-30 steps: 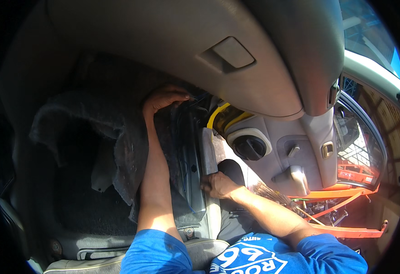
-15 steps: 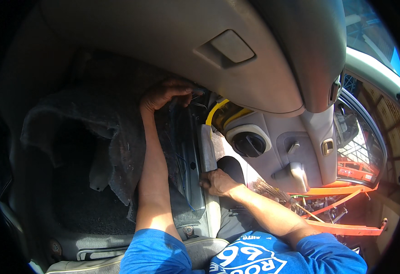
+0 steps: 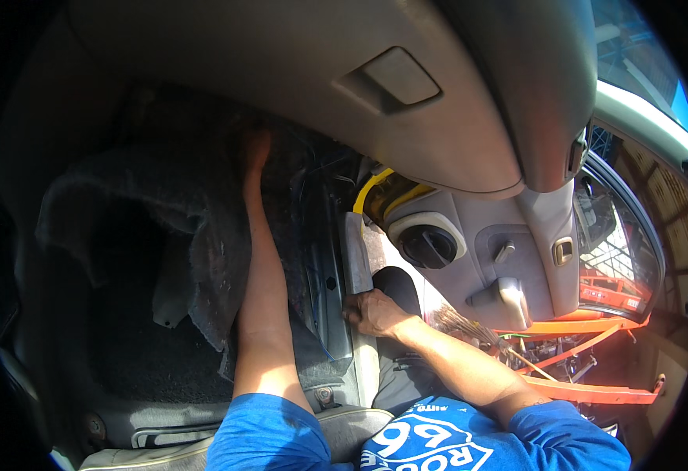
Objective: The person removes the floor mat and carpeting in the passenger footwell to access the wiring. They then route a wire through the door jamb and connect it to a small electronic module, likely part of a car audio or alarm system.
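Observation:
My left hand (image 3: pixel 256 147) reaches deep into the dark footwell beneath the dashboard, its fingers lost in shadow beside the pulled-back grey carpet (image 3: pixel 124 188). My right hand (image 3: pixel 371 314) is curled round the grey door sill (image 3: pixel 358 255) at the side of the footwell. Along the inner side of that sill runs a dark metal channel (image 3: pixel 328 290) with thin wires beside it. A torn, fuzzy edge of the carpet hangs next to my left forearm.
The glove box (image 3: pixel 297 55) overhangs the footwell. At right the car door (image 3: pixel 501 259) stands open with its speaker and armrest. Beyond it are orange metal bars (image 3: pixel 603 392) and a brush-like bundle (image 3: pixel 462 330). A seat edge (image 3: pixel 148 455) runs along the bottom, and my dark-trousered knee shows beside the sill.
My left hand has moved up and to the left, deeper into the shadow under the dashboard. My right hand stays in place on the sill.

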The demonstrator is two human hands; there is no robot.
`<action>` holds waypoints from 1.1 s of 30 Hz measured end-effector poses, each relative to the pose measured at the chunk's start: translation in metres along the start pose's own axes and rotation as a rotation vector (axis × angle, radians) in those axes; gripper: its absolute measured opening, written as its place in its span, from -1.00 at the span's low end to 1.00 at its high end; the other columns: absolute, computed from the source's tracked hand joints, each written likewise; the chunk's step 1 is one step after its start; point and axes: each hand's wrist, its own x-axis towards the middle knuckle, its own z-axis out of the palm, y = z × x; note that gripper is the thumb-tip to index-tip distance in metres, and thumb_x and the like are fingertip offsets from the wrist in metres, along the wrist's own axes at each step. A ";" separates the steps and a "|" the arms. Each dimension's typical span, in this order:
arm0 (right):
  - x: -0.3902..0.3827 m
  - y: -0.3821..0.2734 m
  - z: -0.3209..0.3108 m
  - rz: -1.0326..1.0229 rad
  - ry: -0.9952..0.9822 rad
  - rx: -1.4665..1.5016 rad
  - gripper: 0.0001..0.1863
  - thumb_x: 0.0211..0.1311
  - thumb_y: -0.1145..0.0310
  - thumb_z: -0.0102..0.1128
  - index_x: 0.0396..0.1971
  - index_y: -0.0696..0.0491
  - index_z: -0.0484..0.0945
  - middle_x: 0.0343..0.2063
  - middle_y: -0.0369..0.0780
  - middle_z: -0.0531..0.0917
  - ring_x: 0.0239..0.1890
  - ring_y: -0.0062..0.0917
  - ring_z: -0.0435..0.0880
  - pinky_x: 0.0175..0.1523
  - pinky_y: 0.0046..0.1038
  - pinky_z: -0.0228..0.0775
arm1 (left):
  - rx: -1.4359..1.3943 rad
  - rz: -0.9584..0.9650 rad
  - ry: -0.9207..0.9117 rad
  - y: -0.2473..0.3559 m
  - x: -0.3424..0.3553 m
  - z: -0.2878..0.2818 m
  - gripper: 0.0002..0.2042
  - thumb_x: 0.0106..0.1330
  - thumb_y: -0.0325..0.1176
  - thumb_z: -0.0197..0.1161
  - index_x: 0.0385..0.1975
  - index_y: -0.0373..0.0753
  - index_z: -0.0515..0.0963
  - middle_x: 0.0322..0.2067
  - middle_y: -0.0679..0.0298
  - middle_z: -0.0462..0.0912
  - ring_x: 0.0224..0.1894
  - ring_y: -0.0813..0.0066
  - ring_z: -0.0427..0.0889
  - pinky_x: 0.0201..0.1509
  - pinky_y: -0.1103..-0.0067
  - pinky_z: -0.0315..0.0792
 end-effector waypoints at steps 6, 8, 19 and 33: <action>0.001 0.002 0.001 -0.038 -0.004 -0.047 -0.77 0.27 0.34 0.24 -0.19 0.15 0.67 -0.29 0.08 0.74 -0.13 0.02 0.73 0.01 -0.12 0.57 | -0.326 -0.031 0.373 0.017 -0.002 -0.003 -0.65 0.51 -0.13 0.16 -0.06 -0.30 0.69 -0.03 0.10 0.75 0.04 0.15 0.69 0.15 0.30 0.47; 0.001 0.002 0.000 -0.042 0.002 -0.034 -0.77 0.27 0.34 0.23 -0.19 0.16 0.66 -0.30 0.09 0.73 -0.14 0.03 0.73 0.00 -0.12 0.56 | -0.513 -0.094 0.313 0.018 -0.001 -0.005 -0.67 0.50 -0.14 0.20 -0.01 -0.27 0.66 -0.07 0.17 0.74 -0.02 0.26 0.67 0.12 0.33 0.47; 0.002 0.006 0.002 -0.074 -0.001 -0.013 -0.78 0.27 0.33 0.23 -0.23 0.18 0.63 -0.36 0.13 0.70 -0.18 0.04 0.73 -0.06 -0.10 0.55 | -0.785 -0.252 0.048 0.038 -0.008 -0.032 -0.65 0.51 -0.11 0.22 0.06 -0.25 0.63 -0.08 0.29 0.67 -0.16 0.51 0.55 0.06 0.47 0.46; 0.001 0.002 0.002 -0.031 0.000 -0.039 -0.77 0.28 0.31 0.23 -0.19 0.15 0.66 -0.31 0.10 0.73 -0.14 0.02 0.74 -0.01 -0.11 0.56 | -0.954 -0.179 0.045 0.051 -0.013 -0.045 -0.65 0.50 -0.13 0.21 0.07 -0.27 0.62 -0.03 0.28 0.65 -0.15 0.50 0.54 0.03 0.47 0.47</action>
